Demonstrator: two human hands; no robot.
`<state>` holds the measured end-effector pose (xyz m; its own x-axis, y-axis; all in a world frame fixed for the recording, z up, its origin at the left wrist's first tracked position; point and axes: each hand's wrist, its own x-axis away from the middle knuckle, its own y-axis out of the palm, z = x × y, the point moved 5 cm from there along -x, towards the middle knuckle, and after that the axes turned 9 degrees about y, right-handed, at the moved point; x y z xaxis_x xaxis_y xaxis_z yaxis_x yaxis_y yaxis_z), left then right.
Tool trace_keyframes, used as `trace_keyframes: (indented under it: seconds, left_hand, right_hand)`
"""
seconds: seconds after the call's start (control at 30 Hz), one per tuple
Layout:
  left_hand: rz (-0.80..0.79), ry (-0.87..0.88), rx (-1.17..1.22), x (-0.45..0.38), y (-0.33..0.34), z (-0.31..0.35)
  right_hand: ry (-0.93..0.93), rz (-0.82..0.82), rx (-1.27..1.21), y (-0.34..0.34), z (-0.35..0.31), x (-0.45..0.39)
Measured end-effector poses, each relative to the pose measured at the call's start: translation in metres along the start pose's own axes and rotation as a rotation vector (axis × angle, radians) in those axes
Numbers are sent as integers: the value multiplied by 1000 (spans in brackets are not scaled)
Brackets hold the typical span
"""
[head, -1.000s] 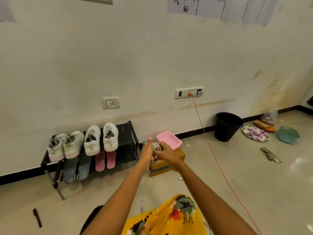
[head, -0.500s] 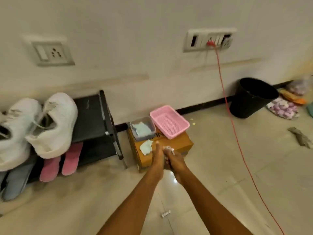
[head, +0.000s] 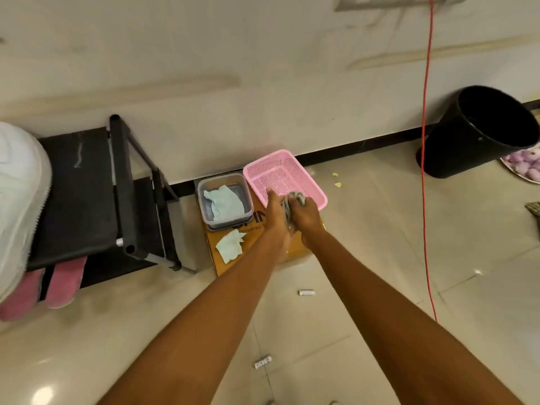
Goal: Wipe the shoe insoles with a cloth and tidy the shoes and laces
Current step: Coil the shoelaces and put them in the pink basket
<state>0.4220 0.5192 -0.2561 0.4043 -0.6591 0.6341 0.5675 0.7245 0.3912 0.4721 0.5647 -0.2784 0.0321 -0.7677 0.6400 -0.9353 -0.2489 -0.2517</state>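
Pale floor tiles (head: 380, 258) run up to the wall, and your shoe rack (head: 87, 194) stands off to the left of your hands, a white shoe (head: 17, 200) on top and pink insoles (head: 62, 283) underneath. Your left hand (head: 276, 213) and right hand (head: 306, 219) meet over the cardboard box (head: 295, 247), both curled round a bundle of grey laces (head: 292, 201) at the pink basket's (head: 280, 171) near edge. Just left: a clear tub (head: 204, 211) holding a pale cloth (head: 225, 204).
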Motion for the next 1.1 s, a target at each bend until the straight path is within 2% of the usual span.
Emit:
trace_keyframes:
  seconds: [0.13, 0.33, 0.43, 0.53, 0.63, 0.77, 0.93, 1.03, 1.1]
  left_hand:
    - [29, 13, -31, -35, 17, -2]
    - [139, -8, -145, -85, -3, -3]
    - [106, -15, -254, -92, -6, -3]
    - [57, -21, -360, -90, -2, -1]
    - [41, -10, -406, -92, -3, 6]
    - [24, -7, -464, -95, -8, 15]
    - [15, 1, -518, -97, -9, 13]
    - [-2, -17, -494, -100, -7, 4]
    - [-11, -13, -471, -102, -4, -3]
  right_hand:
    - [106, -32, 81, 4, -8, -52]
    - [209, -121, 313, 22, -9, -98]
    - [310, -217, 439, 35, 5, -108]
    - [365, -243, 566, 41, 23, -123]
    - [420, -241, 566, 39, 21, -117]
    - [493, -290, 442, 42, 22, -108]
    - [464, -307, 465, 39, 17, -105]
    - [295, -162, 564, 27, 6, -116]
    - [264, -117, 569, 20, 5, -119]
